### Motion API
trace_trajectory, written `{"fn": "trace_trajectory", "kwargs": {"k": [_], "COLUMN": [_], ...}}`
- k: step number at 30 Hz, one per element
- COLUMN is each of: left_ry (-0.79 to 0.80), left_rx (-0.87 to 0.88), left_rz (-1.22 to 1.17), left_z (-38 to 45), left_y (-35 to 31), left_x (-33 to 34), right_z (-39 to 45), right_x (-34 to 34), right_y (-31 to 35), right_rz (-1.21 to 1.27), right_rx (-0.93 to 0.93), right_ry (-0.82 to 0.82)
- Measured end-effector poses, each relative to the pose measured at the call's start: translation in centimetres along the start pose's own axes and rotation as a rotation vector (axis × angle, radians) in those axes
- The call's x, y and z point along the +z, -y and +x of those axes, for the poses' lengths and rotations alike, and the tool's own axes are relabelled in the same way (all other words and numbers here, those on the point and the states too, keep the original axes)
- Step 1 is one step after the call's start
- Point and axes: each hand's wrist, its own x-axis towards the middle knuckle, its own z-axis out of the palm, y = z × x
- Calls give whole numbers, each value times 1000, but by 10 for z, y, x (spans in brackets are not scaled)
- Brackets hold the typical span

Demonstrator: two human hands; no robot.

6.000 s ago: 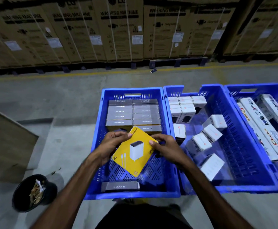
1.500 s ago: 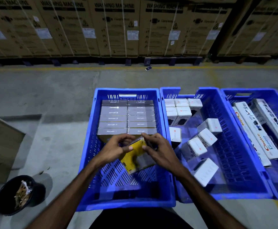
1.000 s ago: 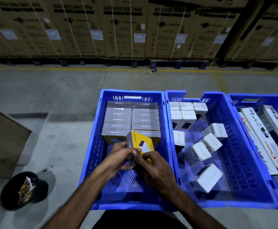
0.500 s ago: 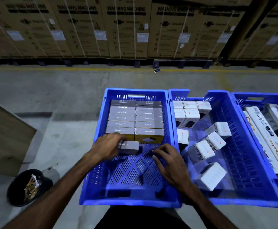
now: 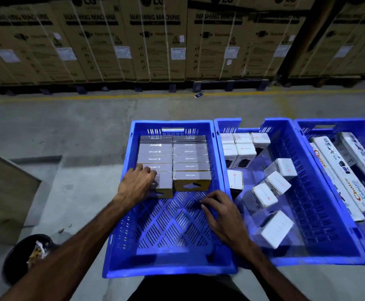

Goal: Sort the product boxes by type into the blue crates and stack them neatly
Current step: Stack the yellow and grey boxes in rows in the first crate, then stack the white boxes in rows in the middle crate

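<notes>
The left hand (image 5: 138, 185) lay flat-fingered on the nearest grey-topped box (image 5: 163, 185) in the left crate (image 5: 120, 216), the right hand (image 5: 221, 213) hovered loosely spread and empty at five o'clock from it, and white boxes (image 5: 264, 195) sat scattered in the middle crate (image 5: 307, 257) at three o'clock.

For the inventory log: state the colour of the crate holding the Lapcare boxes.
Blue crate, clearest in the head view.
</notes>
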Motion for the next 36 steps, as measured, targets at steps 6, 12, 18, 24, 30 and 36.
{"fn": "trace_trajectory", "kwargs": {"k": [6,12,18,24,30,36], "left_ry": [65,-26,-163,-290,-345,-417], "left_rx": [-208,-341,-149,91,265,312], "left_rz": [-242,-299,-459,-813,-1010,-965], "left_z": [-11,-30,-43,-43,-26,5], "left_y": [-26,-47,-83,-125,-165,-201], "left_x": [-5,5,-3,-14,-27,-49], "right_z": [0,0,1,-7,-38,-63], "right_x": [-2,-2,-5,-18,-52,-94], "right_y": [1,3,7,11,-1,-43], "right_rz": [0,4,41,87,88,84], "right_rx": [21,27,29,152,337,500], "right_ry": [6,5,-50,-237,-336,-372]}}
